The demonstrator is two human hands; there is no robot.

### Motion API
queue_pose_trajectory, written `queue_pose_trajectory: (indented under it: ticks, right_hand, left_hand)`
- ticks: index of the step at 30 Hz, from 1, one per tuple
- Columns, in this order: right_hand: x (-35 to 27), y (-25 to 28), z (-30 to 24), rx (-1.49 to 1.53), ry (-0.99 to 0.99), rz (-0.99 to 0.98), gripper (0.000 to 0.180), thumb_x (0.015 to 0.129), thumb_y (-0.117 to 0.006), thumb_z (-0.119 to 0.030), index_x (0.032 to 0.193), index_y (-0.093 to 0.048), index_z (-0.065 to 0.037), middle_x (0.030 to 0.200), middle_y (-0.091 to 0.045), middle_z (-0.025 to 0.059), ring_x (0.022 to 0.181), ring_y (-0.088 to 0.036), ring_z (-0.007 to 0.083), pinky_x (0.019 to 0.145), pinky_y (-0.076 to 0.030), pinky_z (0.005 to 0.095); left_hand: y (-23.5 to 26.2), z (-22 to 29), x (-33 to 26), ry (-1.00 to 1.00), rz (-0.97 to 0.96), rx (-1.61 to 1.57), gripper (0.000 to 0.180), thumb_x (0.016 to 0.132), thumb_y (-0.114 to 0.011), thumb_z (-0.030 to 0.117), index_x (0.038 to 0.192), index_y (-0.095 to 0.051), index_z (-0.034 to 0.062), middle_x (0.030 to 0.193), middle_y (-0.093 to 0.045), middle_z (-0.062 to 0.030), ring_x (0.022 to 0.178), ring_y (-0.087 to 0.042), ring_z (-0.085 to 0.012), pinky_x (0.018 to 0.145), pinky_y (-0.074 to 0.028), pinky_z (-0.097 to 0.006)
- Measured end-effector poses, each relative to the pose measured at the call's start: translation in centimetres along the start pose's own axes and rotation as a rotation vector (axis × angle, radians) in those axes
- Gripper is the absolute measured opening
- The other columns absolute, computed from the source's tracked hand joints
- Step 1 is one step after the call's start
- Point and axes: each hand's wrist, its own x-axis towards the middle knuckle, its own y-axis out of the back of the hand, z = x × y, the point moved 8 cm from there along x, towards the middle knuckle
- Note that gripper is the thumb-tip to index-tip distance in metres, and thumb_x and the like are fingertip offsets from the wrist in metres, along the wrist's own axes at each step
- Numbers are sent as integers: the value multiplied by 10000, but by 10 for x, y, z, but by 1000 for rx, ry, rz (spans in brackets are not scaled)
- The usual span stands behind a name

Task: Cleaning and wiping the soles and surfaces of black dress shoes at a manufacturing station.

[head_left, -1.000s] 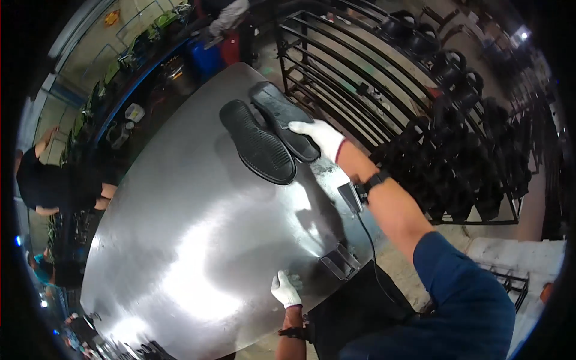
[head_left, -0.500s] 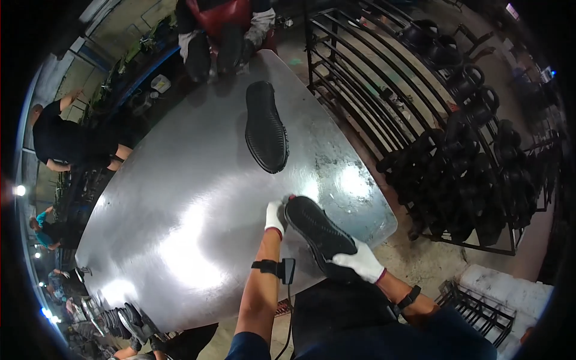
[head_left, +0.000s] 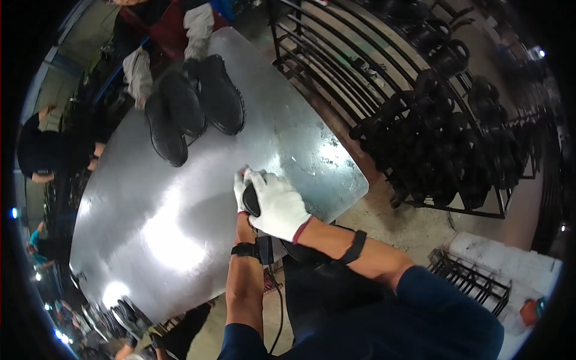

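A black shoe [head_left: 251, 201] is in front of me at the near side of the metal table, most of it covered by my gloved hands. My left hand [head_left: 239, 191], in a white glove, is closed around the shoe's far end. Across the sole lies my right hand [head_left: 277, 207], also white-gloved, its fingers bent and closed beside the left fingertips. A small red bit [head_left: 245, 168] shows between the fingertips; its kind is hidden. The shoe's near end comes out dark below my right wrist.
Across the metal table [head_left: 132, 198], a person in grey sleeves [head_left: 199, 30] handles black shoes [head_left: 222, 96]. Black metal racks [head_left: 336, 66] with many dark shoes [head_left: 426, 144] stand to the right. At lower right is a white block [head_left: 498, 258]. Other people work at the left.
My right hand has left the shoe's near end and moved to its far end beside my left hand. The person opposite has brought shoes forward over the table. My view has shifted.
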Motion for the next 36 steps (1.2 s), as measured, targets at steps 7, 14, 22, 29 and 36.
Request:
queue_pose_trajectory:
  ticks: [7,14,22,29,36]
  right_hand:
    - [-171,27,43,147,346,149,641,616,-949,-265,1142,-621,-103,1190,-577,142,1053,-614,366,953,-519,519]
    - [-127,118,57,114,675,453,483,673,-877,-192,1036,-568,-109,1088,-552,126,959,-638,315,825,-552,478]
    - [-74,2,143,34,-135,442,643,934,-738,-199,1477,-459,3,1457,-477,239,1374,-474,406,1178,-380,467]
    - [-130,-12,107,296,-195,169,411,1024,-590,-217,1387,-600,-24,1206,-695,259,1086,-699,433,940,-565,448]
    - [32,-46,44,163,127,108,558,991,-653,-425,1382,-631,-28,1276,-685,257,1153,-673,432,998,-541,479]
  left_hand:
    - [-55,25,-166,-894,-2,830,298,1061,-399,6,1352,-459,34,880,-690,-160,737,-679,-191,736,-565,-328]
    - [13,48,-70,-485,208,375,522,1149,-440,301,1597,-343,54,951,-727,-165,677,-630,-139,531,-485,-245]
    - [87,-4,13,-288,335,377,434,1106,-459,324,1269,-655,-27,993,-754,-187,780,-719,-248,706,-586,-365]
    - [-14,-46,-110,-68,100,-107,553,1117,-477,364,1568,-447,45,1475,-580,-134,1318,-597,-249,1129,-478,-407]
    - [52,27,-98,-166,351,-330,521,1087,-500,438,1471,-524,86,1354,-601,-93,1213,-617,-237,1037,-530,-443]
